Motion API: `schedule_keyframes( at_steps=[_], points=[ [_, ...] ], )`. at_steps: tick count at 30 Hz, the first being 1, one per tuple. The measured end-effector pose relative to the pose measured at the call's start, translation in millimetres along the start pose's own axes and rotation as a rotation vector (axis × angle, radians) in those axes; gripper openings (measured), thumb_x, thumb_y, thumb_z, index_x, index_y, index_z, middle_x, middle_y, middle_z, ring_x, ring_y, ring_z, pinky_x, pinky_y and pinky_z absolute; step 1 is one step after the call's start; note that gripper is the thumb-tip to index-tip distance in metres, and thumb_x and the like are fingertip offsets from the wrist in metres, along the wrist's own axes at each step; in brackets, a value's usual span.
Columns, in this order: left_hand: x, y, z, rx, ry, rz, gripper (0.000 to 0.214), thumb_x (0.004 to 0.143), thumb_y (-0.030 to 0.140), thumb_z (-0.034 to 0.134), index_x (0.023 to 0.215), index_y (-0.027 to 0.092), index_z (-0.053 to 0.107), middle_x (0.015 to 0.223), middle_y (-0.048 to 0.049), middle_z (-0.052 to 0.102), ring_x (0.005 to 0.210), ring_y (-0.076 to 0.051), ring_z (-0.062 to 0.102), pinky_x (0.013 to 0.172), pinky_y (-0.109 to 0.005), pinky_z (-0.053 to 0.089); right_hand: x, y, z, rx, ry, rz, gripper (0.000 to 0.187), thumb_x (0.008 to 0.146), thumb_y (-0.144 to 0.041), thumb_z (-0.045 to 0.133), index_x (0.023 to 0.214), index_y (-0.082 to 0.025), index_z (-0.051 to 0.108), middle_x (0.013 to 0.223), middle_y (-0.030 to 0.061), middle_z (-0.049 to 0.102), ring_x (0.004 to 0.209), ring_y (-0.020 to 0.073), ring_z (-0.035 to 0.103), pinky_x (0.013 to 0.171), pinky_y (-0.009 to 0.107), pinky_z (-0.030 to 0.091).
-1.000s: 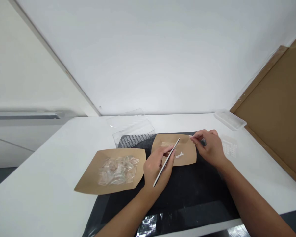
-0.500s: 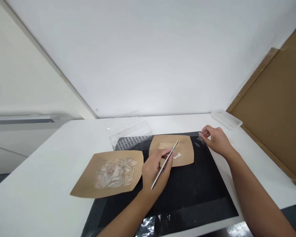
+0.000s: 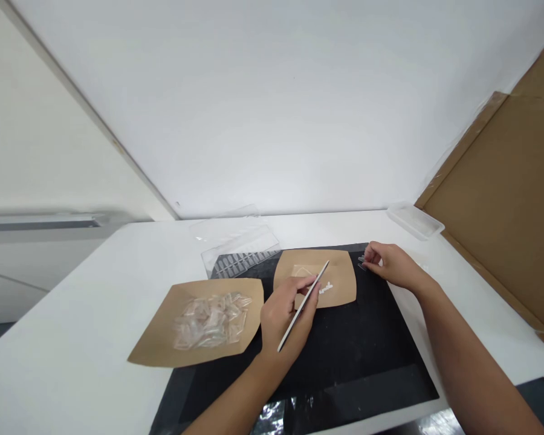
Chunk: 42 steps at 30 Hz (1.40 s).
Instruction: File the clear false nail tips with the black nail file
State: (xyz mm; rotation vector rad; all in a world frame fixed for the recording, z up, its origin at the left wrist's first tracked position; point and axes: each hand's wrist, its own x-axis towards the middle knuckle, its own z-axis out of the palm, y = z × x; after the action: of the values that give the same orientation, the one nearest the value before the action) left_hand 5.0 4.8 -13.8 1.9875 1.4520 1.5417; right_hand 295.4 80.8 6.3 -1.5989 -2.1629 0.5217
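Note:
A thin, flat nail file (image 3: 303, 307), pale along its edge, is pinched in my left hand (image 3: 288, 311). It slants up to the right above the right-hand brown card. My right hand (image 3: 385, 261) is at the mat's upper right corner, thumb and fingertips closed at a small clear nail tip (image 3: 361, 259). More clear slivers lie right by those fingertips, partly covered by them. Beneath the file, the brown card (image 3: 340, 264) bears small white pieces (image 3: 326, 287) and a clear square outline (image 3: 301, 270), partly hidden by my left hand.
A second brown card (image 3: 156, 338) carries a heap of clear plastic pieces (image 3: 213, 320). Behind it lies a clear sheet of nail shapes (image 3: 236, 263). The black mat (image 3: 358, 350) covers the table's middle. A clear box (image 3: 414, 222) and cardboard (image 3: 503, 181) stand right.
My right hand has moved slightly down and left, its fingertips now among the clear slivers on the mat. My left hand and the nail file have barely moved.

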Motion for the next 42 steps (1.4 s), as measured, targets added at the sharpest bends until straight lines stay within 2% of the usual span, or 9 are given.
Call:
schedule_keyframes(
  at_steps=[4,9,14,18,22,26,30,36,42],
  points=[
    [0,1,-0.7,-0.004,0.010,0.020,0.012,0.096,0.027,0.071,0.106,0.024,0.076,0.091,0.0003,0.078,0.063,-0.012,0.066,0.066,-0.025,0.054,-1,3,-1,0.054,-0.043,0.033,0.010,0.088,-0.031,0.069,0.087,-0.024,0.062,0.080,0.0003,0.073,0.073,0.0188,0.069,0.065,0.030,0.051],
    [0,2,-1.5,-0.022,0.015,0.039,0.011,0.096,0.026,0.071,0.106,0.024,0.075,0.092,0.0006,0.078,0.068,-0.012,0.069,0.069,-0.024,0.055,-2,10,-3,0.091,-0.096,0.033,0.021,0.084,-0.037,0.076,0.090,-0.025,0.061,0.081,0.0001,0.074,0.072,0.0188,0.069,0.064,0.029,0.051],
    [1,3,-1.7,-0.017,-0.003,0.035,0.011,0.097,0.027,0.070,0.106,0.024,0.076,0.092,0.0001,0.078,0.068,-0.012,0.069,0.069,-0.025,0.055,-3,12,-10,-0.030,-0.012,0.031,0.026,0.089,-0.049,0.072,0.090,-0.025,0.062,0.079,0.0001,0.073,0.067,0.0176,0.065,0.059,0.029,0.045],
    [1,3,-1.2,-0.010,0.005,0.031,0.010,0.097,0.028,0.070,0.105,0.024,0.075,0.092,0.0001,0.078,0.066,-0.012,0.069,0.067,-0.025,0.055,-4,12,-14,-0.057,0.060,0.039,0.019,0.093,-0.044,0.068,0.090,-0.025,0.065,0.081,0.0003,0.074,0.069,0.0176,0.065,0.063,0.030,0.046],
    [0,2,-1.8,0.006,0.016,0.035,0.010,0.096,0.027,0.071,0.104,0.024,0.075,0.091,0.0004,0.078,0.063,-0.012,0.067,0.067,-0.025,0.055,-4,13,-12,-0.051,-0.052,0.041,0.015,0.091,-0.042,0.070,0.090,-0.026,0.071,0.083,0.0002,0.075,0.073,0.0183,0.067,0.065,0.030,0.048],
    [0,2,-3.0,0.008,-0.008,0.027,0.012,0.096,0.027,0.071,0.106,0.025,0.075,0.088,0.0010,0.077,0.062,-0.011,0.066,0.065,-0.023,0.054,-1,15,-3,-0.013,-0.123,0.061,0.019,0.088,-0.044,0.074,0.094,-0.026,0.073,0.086,0.0015,0.076,0.074,0.0193,0.069,0.065,0.031,0.049],
    [-1,1,-2.6,0.016,-0.008,0.014,0.012,0.096,0.028,0.071,0.107,0.025,0.075,0.091,0.0002,0.078,0.062,-0.012,0.065,0.064,-0.023,0.054,2,15,4,-0.016,-0.113,0.054,0.018,0.088,-0.040,0.075,0.098,-0.025,0.073,0.085,0.0023,0.076,0.075,0.0205,0.069,0.064,0.031,0.050],
    [0,2,-2.3,0.026,-0.014,0.011,0.012,0.096,0.030,0.070,0.106,0.025,0.076,0.088,0.0003,0.078,0.059,-0.011,0.064,0.061,-0.023,0.053,3,8,5,-0.014,-0.122,0.016,0.006,0.089,-0.030,0.070,0.090,-0.026,0.074,0.082,0.0018,0.074,0.074,0.0205,0.069,0.064,0.032,0.051],
    [0,3,-2.9,0.035,-0.012,0.009,0.012,0.096,0.030,0.070,0.104,0.025,0.076,0.091,-0.0004,0.079,0.059,-0.011,0.064,0.059,-0.023,0.052,2,6,4,-0.021,-0.087,-0.015,0.009,0.092,-0.031,0.066,0.090,-0.025,0.072,0.088,0.0041,0.073,0.077,0.0211,0.068,0.068,0.033,0.051]
  ],
)
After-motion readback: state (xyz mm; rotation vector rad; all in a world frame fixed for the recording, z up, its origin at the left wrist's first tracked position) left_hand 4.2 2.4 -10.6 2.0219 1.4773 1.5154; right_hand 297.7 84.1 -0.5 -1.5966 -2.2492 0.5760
